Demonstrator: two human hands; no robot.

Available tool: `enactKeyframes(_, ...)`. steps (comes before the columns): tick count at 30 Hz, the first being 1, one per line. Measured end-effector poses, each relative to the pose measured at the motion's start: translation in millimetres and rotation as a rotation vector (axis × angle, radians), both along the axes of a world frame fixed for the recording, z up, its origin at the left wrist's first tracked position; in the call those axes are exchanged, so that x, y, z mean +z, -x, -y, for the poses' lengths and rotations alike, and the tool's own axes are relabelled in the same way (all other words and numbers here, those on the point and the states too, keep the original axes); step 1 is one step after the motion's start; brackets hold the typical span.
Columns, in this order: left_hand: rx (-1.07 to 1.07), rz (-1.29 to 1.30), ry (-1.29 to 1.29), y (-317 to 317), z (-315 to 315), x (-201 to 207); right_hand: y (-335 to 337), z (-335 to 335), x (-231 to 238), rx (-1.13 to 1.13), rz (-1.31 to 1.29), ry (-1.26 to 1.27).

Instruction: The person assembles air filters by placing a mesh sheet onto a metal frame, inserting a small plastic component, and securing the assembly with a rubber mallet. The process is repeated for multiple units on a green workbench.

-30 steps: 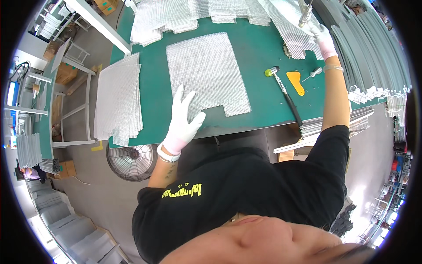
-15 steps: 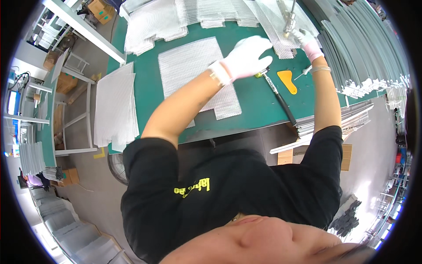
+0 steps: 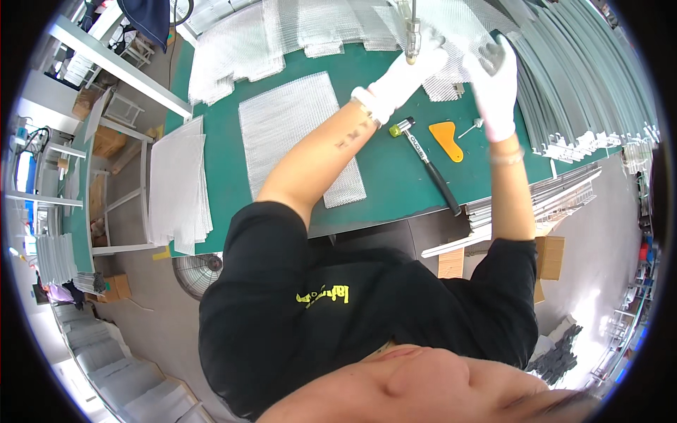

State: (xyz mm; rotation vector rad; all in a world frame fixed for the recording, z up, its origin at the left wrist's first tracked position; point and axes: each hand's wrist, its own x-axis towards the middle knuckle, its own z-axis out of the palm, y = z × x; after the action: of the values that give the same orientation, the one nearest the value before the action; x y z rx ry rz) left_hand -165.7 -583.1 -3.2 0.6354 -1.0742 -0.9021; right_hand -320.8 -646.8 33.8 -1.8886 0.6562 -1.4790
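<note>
My left hand (image 3: 411, 74), in a white glove, reaches to the far stack of metal mesh sheets. Its fingers are blurred against the pale mesh, just behind a hanging metal tool tip (image 3: 413, 41). At the near right edge of a lifted mesh sheet (image 3: 471, 27), my gloved right hand (image 3: 495, 88) grips with thumb and fingers on either side. Nearer to me lie a two-faced mallet (image 3: 438, 182) with a black handle, a yellow scraper (image 3: 447, 141) and a small thin tool (image 3: 470, 127). Left of them, several mesh sheets (image 3: 289, 134) lie flat.
The green table (image 3: 388, 183) carries mesh stacks (image 3: 236, 53) along its far side. Another mesh stack (image 3: 180, 183) overhangs the left edge. Long grey strips (image 3: 578, 84) are piled at the right, with white profiles (image 3: 486, 222) below the near edge. A fan (image 3: 199, 271) stands under the table.
My left hand has moved farther away, to the mesh. My right hand has left the hanging tool and taken the mesh edge. The tool now hangs farther left.
</note>
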Motion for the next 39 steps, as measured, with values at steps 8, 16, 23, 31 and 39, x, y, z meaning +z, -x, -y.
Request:
enactKeyframes(8, 0.504, -0.093, -0.317, -16, -206, -7, 17, -138, -21, 0.059, -0.522, 0.409)
enactKeyframes(16, 0.782, 0.058, -0.481, -58, -351, -34, -19, -202, -38, 0.333, -0.603, -0.276)
enactKeyframes(23, 1.08, 1.093, -0.755, -73, -347, -57, -48, -212, -74, 0.225, -0.677, -0.085)
enactKeyframes(31, 0.913, 1.21, -1.045, -84, -337, -79, -55, -213, -109, 0.206, -0.826, -0.124)
enactKeyframes(39, 0.893, 1.234, -1.057, -86, -338, -81, -54, -212, -117, 0.196, -0.867, -0.01)
